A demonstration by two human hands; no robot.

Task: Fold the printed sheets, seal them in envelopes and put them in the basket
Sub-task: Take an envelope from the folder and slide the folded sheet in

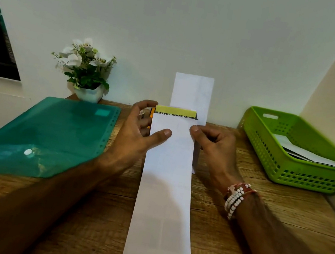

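A long white envelope (165, 193) lies lengthwise on the wooden table (232, 237), its far end at my hands. A folded printed sheet (175, 111) with a yellow-green band and dark lettering sticks out of that far end. My left hand (141, 129) holds the envelope's left edge, thumb pressed on top, fingers curled at the sheet's left corner. My right hand (212, 144) pinches the envelope's right edge. A green basket (288, 169) stands at the right with white envelopes (312, 157) inside.
Another white envelope (191, 95) leans upright against the wall behind my hands. A teal plastic folder (49, 136) lies at the left. A white pot of flowers (87, 69) stands at the back left. A wall closes the right side.
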